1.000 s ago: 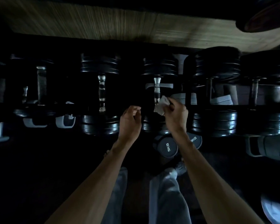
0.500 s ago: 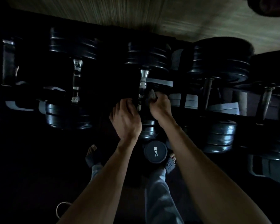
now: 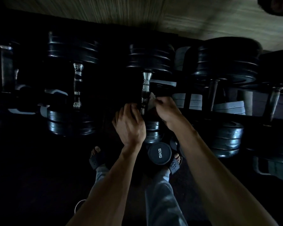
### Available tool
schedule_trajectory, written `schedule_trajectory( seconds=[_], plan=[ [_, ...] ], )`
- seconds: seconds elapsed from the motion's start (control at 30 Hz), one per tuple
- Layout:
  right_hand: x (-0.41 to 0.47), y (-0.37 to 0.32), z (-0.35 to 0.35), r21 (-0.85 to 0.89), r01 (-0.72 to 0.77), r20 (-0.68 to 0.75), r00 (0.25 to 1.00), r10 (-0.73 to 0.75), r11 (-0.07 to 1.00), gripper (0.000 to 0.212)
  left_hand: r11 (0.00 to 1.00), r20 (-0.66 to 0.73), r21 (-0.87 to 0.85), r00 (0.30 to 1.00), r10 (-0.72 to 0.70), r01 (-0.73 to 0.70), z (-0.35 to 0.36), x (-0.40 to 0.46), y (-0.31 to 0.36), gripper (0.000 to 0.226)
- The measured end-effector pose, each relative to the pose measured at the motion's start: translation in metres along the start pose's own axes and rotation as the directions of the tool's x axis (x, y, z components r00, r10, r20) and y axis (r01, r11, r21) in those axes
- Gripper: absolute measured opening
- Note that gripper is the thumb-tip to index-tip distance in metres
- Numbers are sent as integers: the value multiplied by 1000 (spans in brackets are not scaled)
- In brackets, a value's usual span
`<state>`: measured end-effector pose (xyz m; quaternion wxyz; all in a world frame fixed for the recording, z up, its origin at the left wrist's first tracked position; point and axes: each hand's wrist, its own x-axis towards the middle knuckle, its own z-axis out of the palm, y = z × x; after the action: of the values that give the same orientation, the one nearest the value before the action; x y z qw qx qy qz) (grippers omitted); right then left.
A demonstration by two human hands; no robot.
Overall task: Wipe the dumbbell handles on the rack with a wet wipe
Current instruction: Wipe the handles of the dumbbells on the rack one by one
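Black plate dumbbells lie in a row on a dark rack. The middle one has a shiny chrome handle [image 3: 145, 90] between its black plates [image 3: 151, 60]. My right hand [image 3: 167, 111] pinches a small white wet wipe [image 3: 151, 99] against the right side of that handle's lower part. My left hand [image 3: 130, 124] rests on the handle's left side near its lower end, fingers curled toward it; whether it grips the handle is hidden. Another chrome handle [image 3: 77, 86] shows on the dumbbell to the left.
A round 5KG dumbbell end [image 3: 159, 153] sits low between my sandalled feet. Larger dumbbells [image 3: 225, 62] crowd the right side, with grey flat plates [image 3: 186, 100] stored behind. Wooden floor [image 3: 153, 12] lies beyond the rack. The scene is very dim.
Both hands have moved in onto the middle handle: the wipe went from held in the air beside it to pressed on it, and the left hand closed in from the left.
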<state>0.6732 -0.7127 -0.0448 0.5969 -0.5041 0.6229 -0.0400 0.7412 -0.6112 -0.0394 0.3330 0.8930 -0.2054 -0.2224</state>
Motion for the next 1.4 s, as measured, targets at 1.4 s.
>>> schedule_trajectory(
  seconds=[1.4],
  plan=[
    [4,-39,23,307,54,-216,976,14,950,42,998,51,65,999,-11,8,-1,1,0,36]
  ],
)
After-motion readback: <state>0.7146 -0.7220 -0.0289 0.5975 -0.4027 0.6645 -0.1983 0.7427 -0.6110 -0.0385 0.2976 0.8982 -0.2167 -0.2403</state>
